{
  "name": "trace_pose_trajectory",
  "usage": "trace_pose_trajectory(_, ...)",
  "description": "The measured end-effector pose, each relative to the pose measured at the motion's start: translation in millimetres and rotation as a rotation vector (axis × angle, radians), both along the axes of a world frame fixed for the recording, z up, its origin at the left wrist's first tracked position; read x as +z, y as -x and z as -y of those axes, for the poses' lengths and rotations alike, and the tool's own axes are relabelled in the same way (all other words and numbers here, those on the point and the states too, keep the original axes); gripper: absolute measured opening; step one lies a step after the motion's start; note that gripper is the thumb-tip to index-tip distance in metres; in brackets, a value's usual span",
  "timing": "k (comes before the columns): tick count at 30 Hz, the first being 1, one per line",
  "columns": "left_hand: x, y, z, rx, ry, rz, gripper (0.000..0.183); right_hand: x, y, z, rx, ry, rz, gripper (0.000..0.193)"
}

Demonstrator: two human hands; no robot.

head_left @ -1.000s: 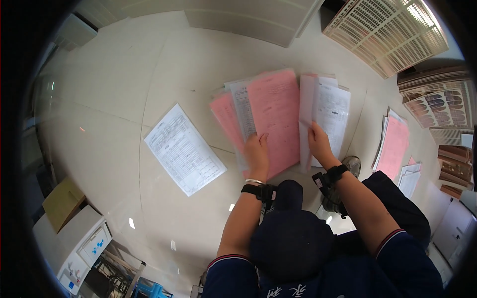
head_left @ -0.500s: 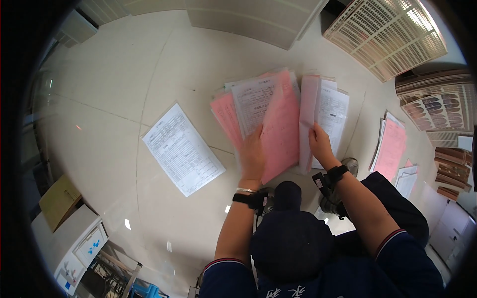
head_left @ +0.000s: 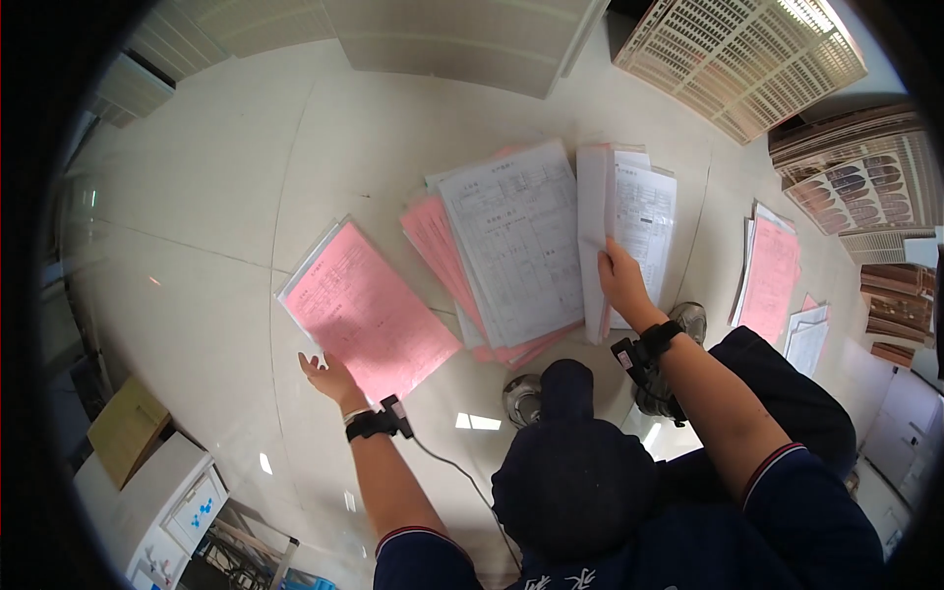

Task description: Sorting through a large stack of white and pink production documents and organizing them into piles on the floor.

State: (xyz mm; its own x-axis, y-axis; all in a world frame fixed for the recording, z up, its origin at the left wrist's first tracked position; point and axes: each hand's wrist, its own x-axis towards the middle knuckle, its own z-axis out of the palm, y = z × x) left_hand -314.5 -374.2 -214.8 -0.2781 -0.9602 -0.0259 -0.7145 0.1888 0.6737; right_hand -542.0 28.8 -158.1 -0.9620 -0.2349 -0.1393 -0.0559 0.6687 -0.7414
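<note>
A pink printed form lies on the floor at the left, over a white sheet that shows along its upper-left edge. Beside its lower-left side is my left hand, fingers apart and holding nothing. In the middle rests a fanned stack of forms, white on top, with pink sheets sticking out on the left. My right hand pinches the edge of a turned-back bundle of papers at the stack's right side. White printed sheets show under and right of that bundle.
More pink and white papers lie on the floor at the right. Patterned panels and sample boards stand beyond them. A large grey panel is at the far side. A white drawer cabinet stands at the lower left.
My left hand has moved left from the stack. The pink form that was in it now covers the white sheet at the left. A white form tops the stack. My right hand keeps its grip.
</note>
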Motion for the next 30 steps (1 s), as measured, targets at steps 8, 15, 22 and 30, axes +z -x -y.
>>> trace_pose_trajectory(8, 18.1, 125.3, -181.7, -0.541, -0.506, -0.262, 0.022, 2.8, 3.8, -6.2, 0.02, -0.033, 0.003, 0.021)
trace_pose_trajectory(15, 26.9, 151.0, -217.1, -0.378, -0.622, -0.291, 0.025, -2.2, 2.9, -4.8, 0.025, -0.1, 0.04, 0.023)
trace_pose_trajectory(22, 47.1, 152.6, -245.8, -0.881, -0.555, -0.325, 0.03, -4.7, -1.3, -1.2, -0.004, -0.018, -0.004, 0.022)
trace_pose_trajectory(30, 33.6, 67.4, -116.9, -0.335, -0.453, 0.091, 0.038, -0.5, 0.8, -4.4, -0.041, -0.056, -0.025, 0.017)
